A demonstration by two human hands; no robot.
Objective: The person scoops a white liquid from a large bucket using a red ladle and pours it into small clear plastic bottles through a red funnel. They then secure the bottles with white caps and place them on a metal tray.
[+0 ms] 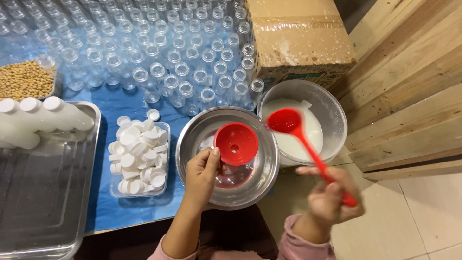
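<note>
My left hand [202,174] grips a clear bottle topped by a red funnel [236,143], held inside a steel bowl [192,139]. My right hand [332,200], blurred, holds the handle of a red ladle [288,121]. The ladle's scoop hangs above a grey bucket [332,108] of white liquid [313,137], just right of the bowl.
Many empty clear bottles [159,53] crowd the blue table top. A clear tub of white caps [139,156] sits left of the bowl. Filled white bottles [43,115] lie on a steel tray [48,192]. A container of soybeans [24,79], a cardboard box [298,33] and wooden boards [409,86] surround.
</note>
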